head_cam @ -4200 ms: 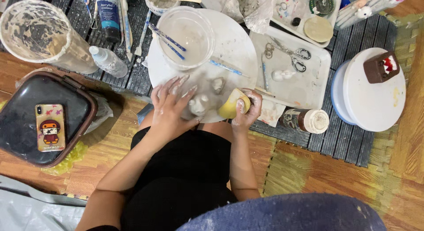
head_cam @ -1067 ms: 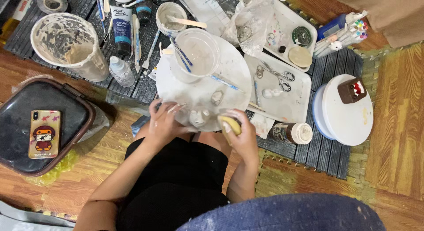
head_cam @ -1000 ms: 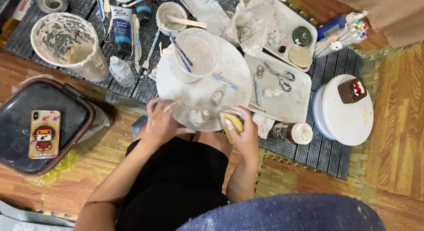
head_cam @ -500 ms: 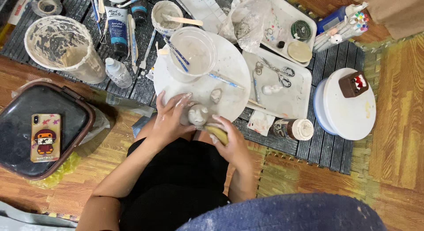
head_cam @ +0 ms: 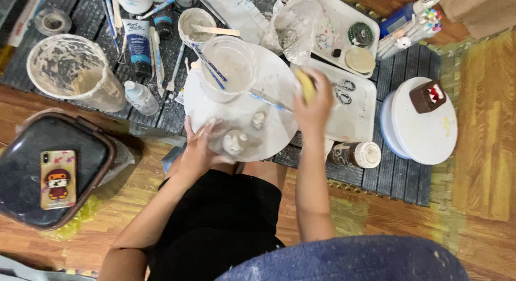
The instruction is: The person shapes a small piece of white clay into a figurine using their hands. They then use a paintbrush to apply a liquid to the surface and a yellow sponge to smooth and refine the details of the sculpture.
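From left to right: a dark case (head_cam: 32,189) carries a phone (head_cam: 57,178), with a smeared plastic cup (head_cam: 72,71) above it on the slatted mat (head_cam: 398,173). Our left hand (head_cam: 201,146) cups a small pale clay figure (head_cam: 235,142) on the round white board (head_cam: 269,93), fingers curled about it. Our right hand (head_cam: 313,101), beside that figure half a second ago, is now raised over the white tray (head_cam: 357,117), closed on a yellow sponge (head_cam: 307,85); wiping appears paused, though contact is unclear. A white turntable (head_cam: 422,122) stands at far right.
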